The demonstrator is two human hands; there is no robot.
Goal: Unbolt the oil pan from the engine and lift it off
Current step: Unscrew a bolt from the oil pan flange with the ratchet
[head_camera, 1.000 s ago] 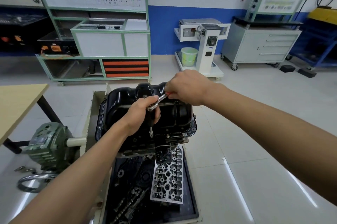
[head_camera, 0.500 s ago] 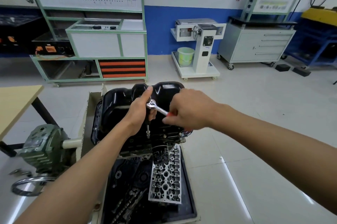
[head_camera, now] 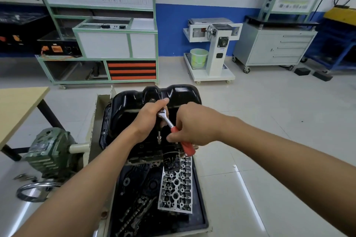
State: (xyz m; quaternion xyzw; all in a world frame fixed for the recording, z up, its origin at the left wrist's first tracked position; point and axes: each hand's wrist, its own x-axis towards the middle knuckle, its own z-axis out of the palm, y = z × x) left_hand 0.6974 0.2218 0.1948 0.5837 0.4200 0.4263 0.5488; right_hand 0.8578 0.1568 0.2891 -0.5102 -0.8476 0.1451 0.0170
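Oil pan (head_camera: 154,96) — glossy black, ribbed, deeper at the far end — sits flange-down on the upturned engine (head_camera: 146,153), straight ahead of you. Your left grip (head_camera: 149,121) curls round the ratchet (head_camera: 165,118) head and extension, socket at the pan's near edge; your right grip (head_camera: 192,127) holds the red handle (head_camera: 188,148).

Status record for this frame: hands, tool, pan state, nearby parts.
left hand: grips the head end of the ratchet
right hand: grips the ratchet's red handle
extension: points down at the pan's near flange
oil pan: black, seated on the engine, not lifted
tray: holds a cylinder head and dark parts
far left: green gearbox
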